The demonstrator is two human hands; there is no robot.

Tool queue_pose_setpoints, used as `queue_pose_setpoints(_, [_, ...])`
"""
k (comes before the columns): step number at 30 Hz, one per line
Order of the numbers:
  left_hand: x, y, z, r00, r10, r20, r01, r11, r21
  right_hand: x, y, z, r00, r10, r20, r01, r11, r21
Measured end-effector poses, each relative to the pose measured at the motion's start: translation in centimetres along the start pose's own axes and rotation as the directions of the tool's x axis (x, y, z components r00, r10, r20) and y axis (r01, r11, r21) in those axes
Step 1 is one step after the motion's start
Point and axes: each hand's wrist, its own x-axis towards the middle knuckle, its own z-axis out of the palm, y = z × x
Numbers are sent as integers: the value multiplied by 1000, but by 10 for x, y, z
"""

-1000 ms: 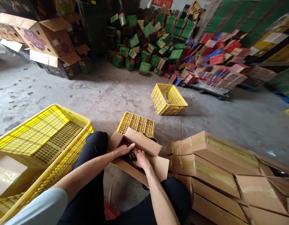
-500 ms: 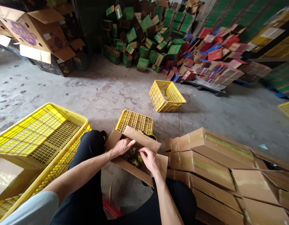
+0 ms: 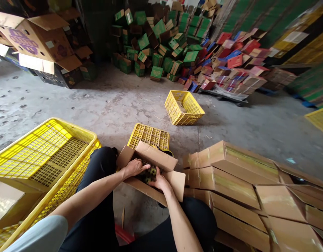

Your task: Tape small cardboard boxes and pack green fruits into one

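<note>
An open brown cardboard box [image 3: 161, 159] rests between my knees, its flaps standing up. Inside lies a dark green and yellow bundle [image 3: 150, 173], too small to name. My left hand [image 3: 134, 167] reaches in from the left, fingers curled onto the bundle. My right hand [image 3: 158, 180] is pushed down into the box from the near side, fingers hidden among the contents. Just beyond the box stands a small yellow plastic crate [image 3: 150, 135].
A large yellow crate [image 3: 43, 154] holding flat cardboard sits at my left. Folded brown cartons [image 3: 237, 178] are stacked at my right. Another yellow crate [image 3: 182, 107] lies on the concrete floor ahead. Piles of green, red and blue boxes [image 3: 177, 45] fill the back.
My right hand, which was lifted above the box half a second ago, has gone back down into it. My left hand has stayed at the box's left side on the bundle.
</note>
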Motion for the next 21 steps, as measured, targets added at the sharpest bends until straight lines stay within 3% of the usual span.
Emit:
queue_pose_setpoints(5, [-1, -6, -3, 992, -33, -121, 39, 998, 44, 3, -10, 2, 991, -121, -53, 126, 988, 88])
queue_pose_setpoints(10, [4, 1, -19, 948, -123, -293, 101, 991, -89, -2, -10, -26, 964, -233, -130, 241, 969, 53])
queue_pose_setpoints(15, [6, 8, -23, 990, -54, -132, 20, 969, -244, -17, 3, -45, 950, -275, -151, 256, 958, -130])
queue_pose_setpoints(19, [3, 9, -6, 997, 68, 26, -60, 967, -249, -12, -7, -29, 944, -322, -72, 298, 925, -235])
queue_pose_setpoints(21, [0, 8, 2, 999, 42, 28, -35, 981, -189, -7, -13, -19, 947, -319, -22, 301, 913, -274])
